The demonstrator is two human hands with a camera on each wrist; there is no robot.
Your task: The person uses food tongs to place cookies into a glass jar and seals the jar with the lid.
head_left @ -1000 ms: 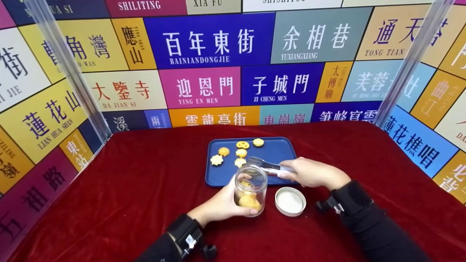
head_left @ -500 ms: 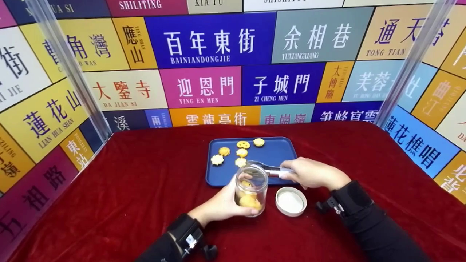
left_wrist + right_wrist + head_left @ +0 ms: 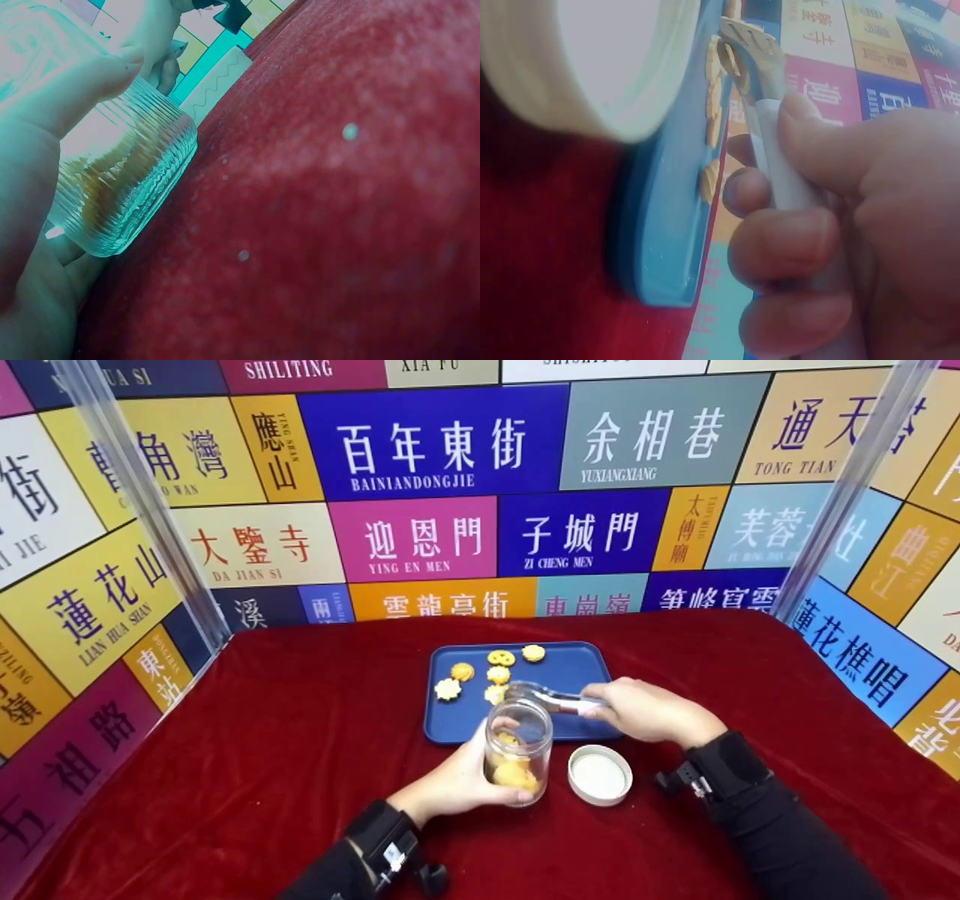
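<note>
My left hand [image 3: 457, 780] grips a clear glass jar [image 3: 541, 761], tilted over the red cloth, with several cookies [image 3: 514, 775] inside. Its ribbed base, with fingers wrapped about it, shows in the left wrist view. My right hand [image 3: 646, 712] holds a pair of metal food tongs [image 3: 559, 703] by pale handles. Their slotted heads reach over the blue tray [image 3: 570, 671], just behind the jar's mouth and beside a flower-shaped cookie [image 3: 495, 694]. In the right wrist view the tong heads [image 3: 751, 43] overlap the cookies on the tray; whether they pinch one I cannot tell.
Other cookies lie on the tray, among them a pretzel-shaped one [image 3: 501, 658] and a swirled one [image 3: 462, 672]. A cream-coloured lid [image 3: 600, 776] rests on the red cloth [image 3: 300, 780], right of the jar. Behind stands a wall of colourful sign panels [image 3: 431, 442].
The tongs have turned in my right hand's grip and shifted slightly up and forward over the tray. The left hand and jar stay in place.
</note>
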